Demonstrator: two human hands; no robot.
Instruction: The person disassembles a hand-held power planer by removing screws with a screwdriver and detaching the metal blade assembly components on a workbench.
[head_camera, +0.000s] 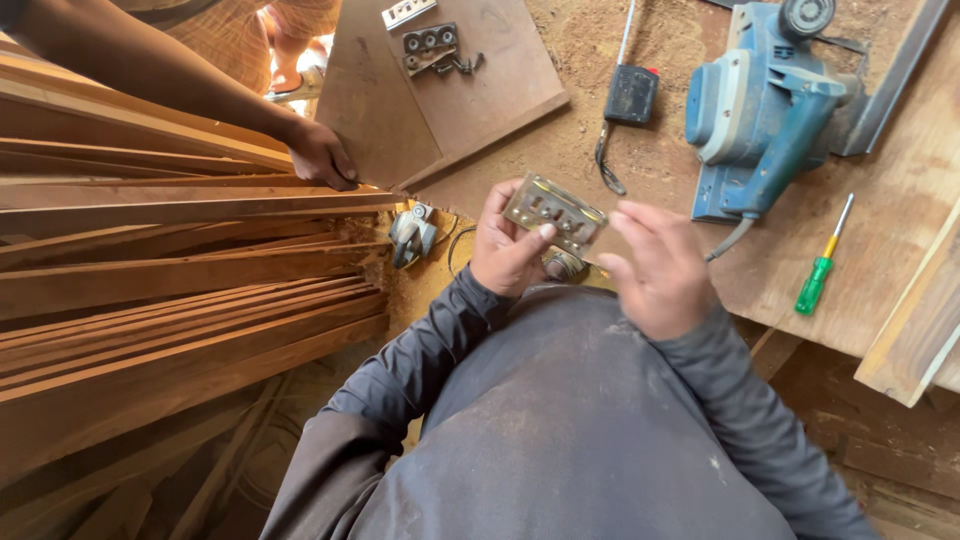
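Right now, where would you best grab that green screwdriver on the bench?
Probably by the green handle, coming from above: the screwdriver lies flat on the wooden bench, handle end nearest the person, thin metal shaft pointing away, with bare board either side for fingers.

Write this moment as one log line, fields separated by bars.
left hand: holds metal plate | right hand: at plate edge, grip unclear | blue planer, green screwdriver on bench
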